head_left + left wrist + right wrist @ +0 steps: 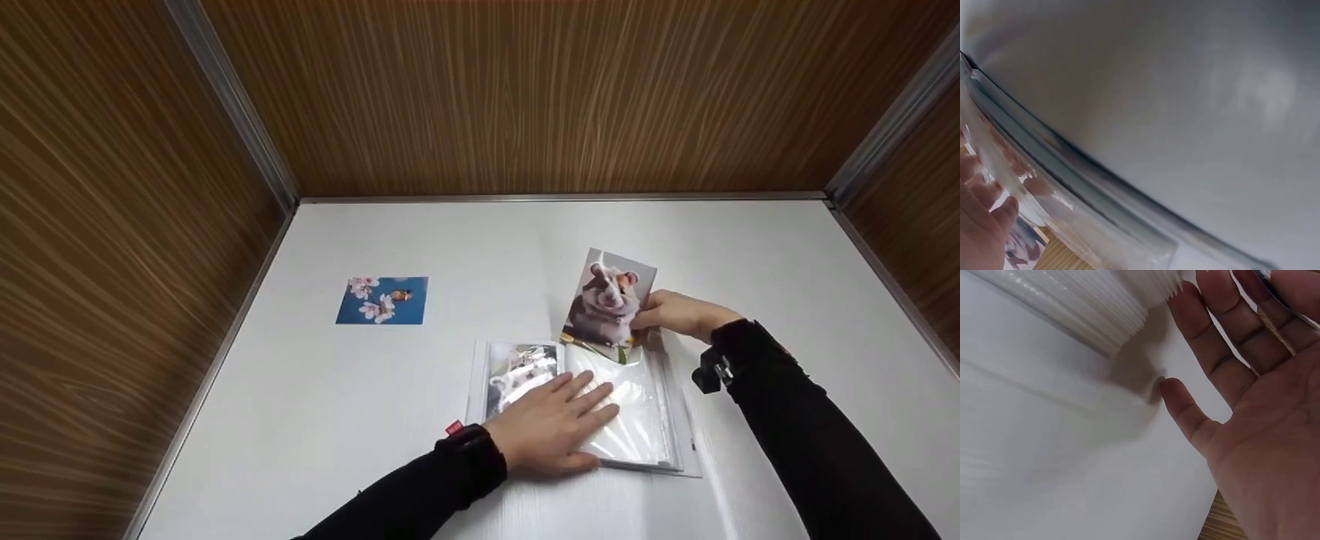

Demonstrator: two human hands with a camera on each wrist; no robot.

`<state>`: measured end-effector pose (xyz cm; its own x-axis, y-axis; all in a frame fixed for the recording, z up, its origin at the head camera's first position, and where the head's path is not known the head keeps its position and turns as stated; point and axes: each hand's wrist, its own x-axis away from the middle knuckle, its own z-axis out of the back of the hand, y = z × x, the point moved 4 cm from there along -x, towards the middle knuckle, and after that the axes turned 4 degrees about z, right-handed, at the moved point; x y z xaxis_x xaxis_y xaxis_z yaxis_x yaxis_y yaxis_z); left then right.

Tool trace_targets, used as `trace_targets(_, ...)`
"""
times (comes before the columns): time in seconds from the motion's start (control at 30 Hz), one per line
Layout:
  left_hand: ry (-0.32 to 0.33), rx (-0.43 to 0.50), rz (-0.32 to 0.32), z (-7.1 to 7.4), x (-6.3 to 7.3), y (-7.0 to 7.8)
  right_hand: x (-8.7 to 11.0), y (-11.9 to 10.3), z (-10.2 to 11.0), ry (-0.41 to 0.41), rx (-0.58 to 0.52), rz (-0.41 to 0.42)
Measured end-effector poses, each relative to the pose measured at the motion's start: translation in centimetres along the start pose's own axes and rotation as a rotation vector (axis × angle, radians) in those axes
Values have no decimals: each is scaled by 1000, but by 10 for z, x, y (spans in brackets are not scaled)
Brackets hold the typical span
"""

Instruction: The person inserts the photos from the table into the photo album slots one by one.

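Note:
An open photo album (637, 420) lies on the white table, with clear sleeves on its right page. Its left page shows an animal photo (517, 367), partly covered by my left hand (555, 424). That hand rests flat across the album's middle, fingers spread onto the right page. My right hand (679, 313) pinches the right edge of a hamster photo (607, 300), which is tilted over the top of the right page. In the right wrist view, the page edges (1129, 309) stand close to my fingertips. Whether the photo's lower edge is inside the sleeve cannot be told.
A blue photo (386, 300) of a bird and pink blossoms lies on the table, left of the album. Wood-grain panels (525, 97) enclose the table (337, 420) at the back and both sides.

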<state>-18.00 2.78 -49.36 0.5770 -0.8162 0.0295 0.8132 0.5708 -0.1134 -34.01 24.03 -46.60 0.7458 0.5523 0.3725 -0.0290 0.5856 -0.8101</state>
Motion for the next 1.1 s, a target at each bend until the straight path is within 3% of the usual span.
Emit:
trace_targets(0.33, -26, -10, 0, 0, 1, 0, 1, -7, 10, -42, 204, -48)
trace_targets(0.53, -26, -14, -2, 0, 3, 0, -4, -22, 10, -29, 399, -93)
trace_targets(0.7, -28, -4, -5, 0, 2, -1, -7, -29, 4, -60, 478, -100)
trace_targets(0.9, -29, 0, -12, -1, 2, -1, -8, -25, -4, -87, 464, -115)
trace_targets(0.97, -23, -1, -10, -1, 1, -1, -8, -24, -4, -39, 426, -93)
trace_targets(1.1, -17, -10, -3, -1, 0, -1, -11, -28, 0, 121, 294, 35)
